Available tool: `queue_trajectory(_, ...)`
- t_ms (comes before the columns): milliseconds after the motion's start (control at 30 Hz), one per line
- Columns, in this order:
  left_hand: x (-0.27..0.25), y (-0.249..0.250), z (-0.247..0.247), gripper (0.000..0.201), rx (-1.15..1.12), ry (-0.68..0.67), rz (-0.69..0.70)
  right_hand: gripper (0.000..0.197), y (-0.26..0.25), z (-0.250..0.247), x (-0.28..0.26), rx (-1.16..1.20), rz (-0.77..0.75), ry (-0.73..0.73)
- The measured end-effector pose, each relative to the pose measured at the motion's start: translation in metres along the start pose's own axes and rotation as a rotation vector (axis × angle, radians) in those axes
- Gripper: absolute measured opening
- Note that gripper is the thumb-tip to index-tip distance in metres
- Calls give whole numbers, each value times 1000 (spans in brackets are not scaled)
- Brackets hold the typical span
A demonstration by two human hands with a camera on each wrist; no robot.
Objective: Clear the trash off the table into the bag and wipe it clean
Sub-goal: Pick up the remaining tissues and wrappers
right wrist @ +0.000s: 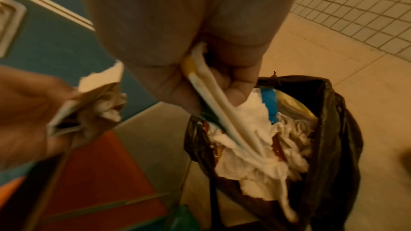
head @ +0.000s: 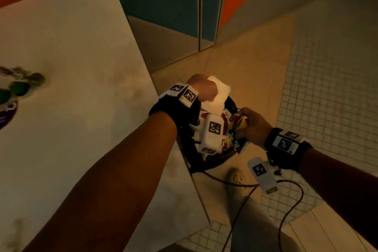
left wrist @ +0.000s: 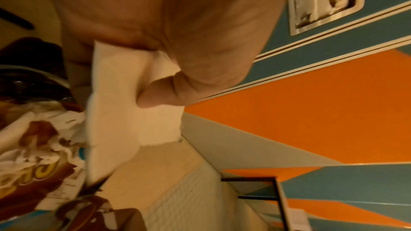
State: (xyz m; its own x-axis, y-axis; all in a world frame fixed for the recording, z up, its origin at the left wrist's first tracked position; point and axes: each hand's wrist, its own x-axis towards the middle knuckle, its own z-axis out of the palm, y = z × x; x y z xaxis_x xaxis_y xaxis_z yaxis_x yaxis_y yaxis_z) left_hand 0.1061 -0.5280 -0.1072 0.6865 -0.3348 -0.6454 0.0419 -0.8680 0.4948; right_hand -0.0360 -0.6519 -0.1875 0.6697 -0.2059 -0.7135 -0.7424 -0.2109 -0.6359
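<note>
Black trash bag (right wrist: 329, 129), centre frame: left hand (head: 201, 90) pinches paper napkin (left wrist: 124, 111), right hand (head: 250, 127) grips colourful wrapper (head: 238, 127); release both low, inside rim

wrapper text: brown snack wrapper (left wrist: 42, 178) carries big yellow letters, only a fragment like "ess" shows, upside down, brand can't be made out
wrapper fine print: small lines on its white panel, too blurred to read
wrist tags: black-and-white square code markers (head: 214, 127) on the wrist units, patterns only, no words
colourful packet (head: 238, 124): print unreadable
</note>
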Motion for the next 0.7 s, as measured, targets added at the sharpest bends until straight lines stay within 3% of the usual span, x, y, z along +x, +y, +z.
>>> queue_trajectory(33,11,2,9,38,71,-43,-48,53,6,0,10,-21,17,-29)
queue_trajectory(133,58,-14,37,67,395,-166,-114,77,17,0,37,-132,43,-89)
queue_trajectory(233,70,-25,53,38,698,-316,-66,79,24,0,69,-260,57,-116)
queue_trajectory(300,75,-38,68,49,775,-356,-77,70,20,1,85,-277,77,-160)
queue_trajectory(400,90,-59,89,67,689,-391,-179,29,19,5,103,-407,33,-218)
queue_trajectory(533,111,-76,120,59,640,-352,-126,47,23,13,127,-562,18,-212)
queue_trajectory(700,145,-92,153,52,305,-154,-256,67,29,21,153,-847,-9,-292)
